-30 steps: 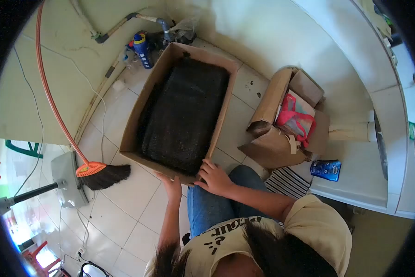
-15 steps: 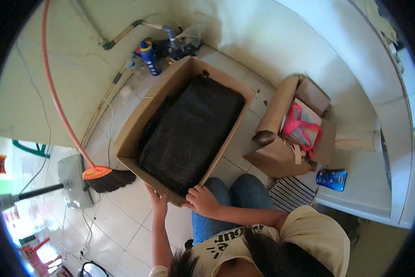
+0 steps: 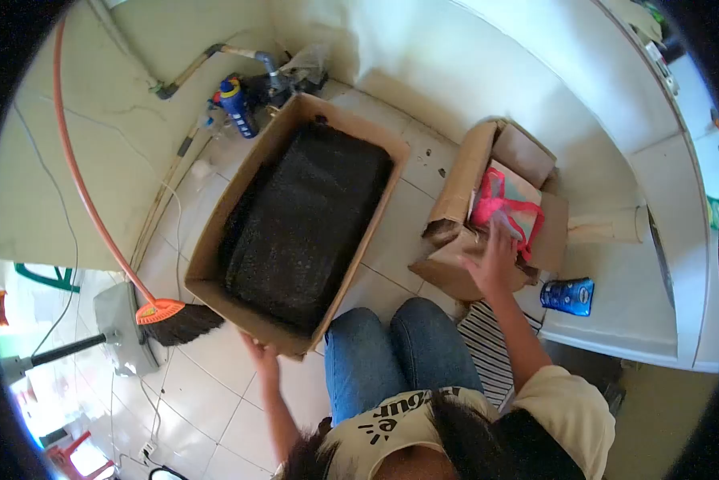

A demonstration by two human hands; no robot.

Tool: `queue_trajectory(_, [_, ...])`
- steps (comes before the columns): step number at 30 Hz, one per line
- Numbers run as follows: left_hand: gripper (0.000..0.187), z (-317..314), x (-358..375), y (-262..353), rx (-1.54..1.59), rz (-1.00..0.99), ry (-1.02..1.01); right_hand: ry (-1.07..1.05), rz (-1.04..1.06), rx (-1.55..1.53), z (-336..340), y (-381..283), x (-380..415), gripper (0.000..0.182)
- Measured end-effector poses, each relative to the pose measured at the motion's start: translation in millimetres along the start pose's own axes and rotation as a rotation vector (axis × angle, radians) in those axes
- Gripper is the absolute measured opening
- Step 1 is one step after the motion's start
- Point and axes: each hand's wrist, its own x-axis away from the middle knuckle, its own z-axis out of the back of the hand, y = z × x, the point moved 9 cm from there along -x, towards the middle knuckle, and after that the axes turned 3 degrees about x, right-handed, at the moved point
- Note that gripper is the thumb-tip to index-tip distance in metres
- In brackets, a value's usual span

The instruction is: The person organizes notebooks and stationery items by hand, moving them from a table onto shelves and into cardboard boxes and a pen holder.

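A long open cardboard box (image 3: 257,322) stands on the tiles at the centre, with a black mesh-like item (image 3: 307,224) lying inside. My left hand (image 3: 262,358) is at the box's near end, its fingers partly hidden at the lower edge. My right hand (image 3: 494,258) is over a smaller open carton (image 3: 459,180) on the right, fingers apart, close to a pink and white bag (image 3: 519,200) inside it. Whether the fingertips touch the bag is unclear.
A broom (image 3: 163,310) leans at the left beside a grey object (image 3: 119,316). Behind the box are a blue bottle (image 3: 238,108) and pipes (image 3: 191,72). A blue packet (image 3: 567,296) and a striped mat (image 3: 491,352) are at the right.
My right hand has left the long box's near corner and moved right to the smaller carton. My left hand stays at the long box. The view has shifted slightly.
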Motion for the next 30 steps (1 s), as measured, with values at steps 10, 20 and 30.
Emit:
queue_trajectory(10, [0.082,37.6,19.5,93.7,-0.126,0.014,-0.027,-0.250,-0.054,0.185,-55.7,52.3,11.3,0.074])
queue_trajectory(20, [0.040,67.1,-74.5,-4.1,-0.222,0.069,0.133,-0.221,-0.210,0.236,-52.6,74.5,-1.5,0.051])
queue_trajectory(30, [0.039,100.5,16.5,-38.0,-0.228,0.551,0.188,-0.220,-0.205,0.175,-55.8,96.2,10.6,0.059])
